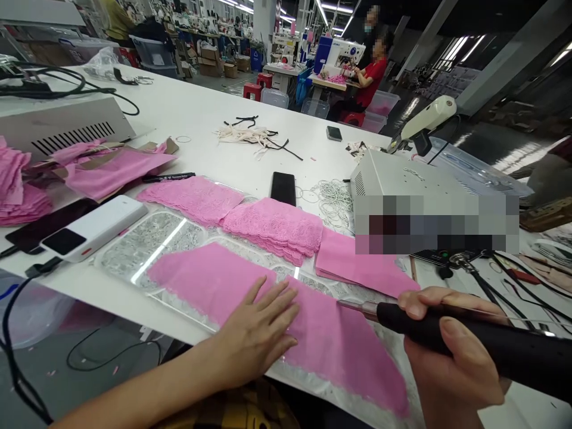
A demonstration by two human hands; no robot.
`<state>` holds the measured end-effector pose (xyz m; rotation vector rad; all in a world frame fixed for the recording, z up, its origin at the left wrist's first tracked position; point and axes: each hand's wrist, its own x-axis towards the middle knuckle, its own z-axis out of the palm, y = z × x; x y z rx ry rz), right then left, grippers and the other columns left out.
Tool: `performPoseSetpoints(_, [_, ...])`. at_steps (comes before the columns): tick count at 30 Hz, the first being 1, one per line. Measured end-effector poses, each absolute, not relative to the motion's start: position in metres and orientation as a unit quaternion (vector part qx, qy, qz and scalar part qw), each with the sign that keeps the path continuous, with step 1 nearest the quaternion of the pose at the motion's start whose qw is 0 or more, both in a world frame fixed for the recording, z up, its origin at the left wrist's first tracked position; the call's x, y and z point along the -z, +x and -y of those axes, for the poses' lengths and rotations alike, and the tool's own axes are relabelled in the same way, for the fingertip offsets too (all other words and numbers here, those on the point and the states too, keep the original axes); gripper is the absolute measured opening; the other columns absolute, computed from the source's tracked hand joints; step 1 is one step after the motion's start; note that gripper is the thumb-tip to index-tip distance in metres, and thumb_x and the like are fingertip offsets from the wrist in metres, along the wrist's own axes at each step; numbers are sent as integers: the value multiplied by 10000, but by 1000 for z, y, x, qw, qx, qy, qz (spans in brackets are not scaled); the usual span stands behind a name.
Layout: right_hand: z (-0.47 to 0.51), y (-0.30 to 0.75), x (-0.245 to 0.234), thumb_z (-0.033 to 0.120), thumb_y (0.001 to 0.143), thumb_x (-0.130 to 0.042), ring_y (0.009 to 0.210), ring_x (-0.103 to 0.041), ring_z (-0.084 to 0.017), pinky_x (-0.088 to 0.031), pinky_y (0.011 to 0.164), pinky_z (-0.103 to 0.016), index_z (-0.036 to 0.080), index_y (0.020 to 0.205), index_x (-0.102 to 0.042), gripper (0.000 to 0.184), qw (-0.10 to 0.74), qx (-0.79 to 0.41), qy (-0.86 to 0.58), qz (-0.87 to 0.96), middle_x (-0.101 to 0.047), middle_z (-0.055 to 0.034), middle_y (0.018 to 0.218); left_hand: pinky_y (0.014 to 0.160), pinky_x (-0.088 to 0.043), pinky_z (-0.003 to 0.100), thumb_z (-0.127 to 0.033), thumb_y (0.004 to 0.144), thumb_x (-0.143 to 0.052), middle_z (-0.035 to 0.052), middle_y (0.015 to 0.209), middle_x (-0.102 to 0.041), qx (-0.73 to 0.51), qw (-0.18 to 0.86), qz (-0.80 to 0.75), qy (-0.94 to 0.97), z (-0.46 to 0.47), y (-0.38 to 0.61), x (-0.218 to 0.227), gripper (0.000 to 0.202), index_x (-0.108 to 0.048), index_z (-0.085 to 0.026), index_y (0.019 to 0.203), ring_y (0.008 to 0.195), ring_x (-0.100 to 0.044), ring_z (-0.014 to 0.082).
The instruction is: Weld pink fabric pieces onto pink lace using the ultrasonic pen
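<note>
My left hand (263,333) lies flat with its fingers spread, pressing where two smooth pink fabric pieces meet. One fabric piece (201,274) extends to the left, the other fabric piece (330,351) to the right. My right hand (456,351) is wrapped round a thick black-handled tool (415,322) with a narrow metal tip, which looks like a handheld cutter or welder. Its tip touches or is just above the right piece's upper edge; I cannot tell which. Both pieces rest on a clear patterned template (134,253). Behind them lie stacked pink lace pieces (272,226) and smooth pink pieces (357,262).
A white power bank (102,226) and heaped pink fabric (116,170) are on the left. A black phone (283,187) and white elastic loops (335,199) lie behind the stacks. A grey metal box (402,179) with cables stands right. Across the room, a person in red (374,77) sits sewing.
</note>
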<state>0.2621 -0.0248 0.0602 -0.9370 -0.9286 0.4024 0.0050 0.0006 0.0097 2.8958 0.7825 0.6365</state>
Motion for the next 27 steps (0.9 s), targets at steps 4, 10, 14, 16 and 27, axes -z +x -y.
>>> performPoseSetpoints(4, [26, 262, -61, 216, 617, -641, 488, -528, -142, -479, 483, -340, 185, 743, -600, 136, 767, -184, -436, 433, -621, -1, 667, 1186, -272, 577, -379, 1031, -461, 144, 1464, -520, -188, 55, -270, 943, -5, 4, -7, 415, -541, -144, 1364, 1424, -405, 314])
performPoseSetpoints(10, [27, 263, -62, 223, 650, -654, 511, -540, -151, -511, 530, -377, 195, 737, -585, 114, 751, -189, -451, 444, -610, 0, 672, 1166, -254, 623, -471, 1028, -435, 141, 1492, -488, -155, 54, -285, 944, -10, 5, -5, 467, -553, -159, 1356, 1418, -404, 352])
performPoseSetpoints(14, [24, 262, -63, 225, 635, -640, 491, -523, -139, -494, 507, -357, 192, 750, -589, 130, 755, -195, -439, 446, -608, 2, 673, 1165, -264, 610, -489, 1033, -411, 143, 1494, -485, -152, 44, -283, 946, -9, 4, -7, 490, -546, -153, 1362, 1422, -396, 351])
performPoseSetpoints(16, [22, 260, -64, 228, 640, -634, 491, -518, -136, -489, 506, -353, 193, 764, -594, 136, 756, -202, -433, 448, -607, 4, 680, 1166, -265, 606, -490, 1036, -402, 143, 1500, -477, -155, 39, -280, 946, -9, 3, -8, 493, -542, -149, 1364, 1424, -395, 347])
performPoseSetpoints(27, [10, 245, -61, 231, 671, -676, 518, -530, -129, -501, 527, -355, 198, 793, -608, 144, 749, -255, -418, 446, -610, 6, 706, 1199, -176, 619, -429, 1026, -466, 141, 1442, -544, -173, 72, -270, 944, -3, -13, -10, 450, -544, -133, 1356, 1427, -392, 337])
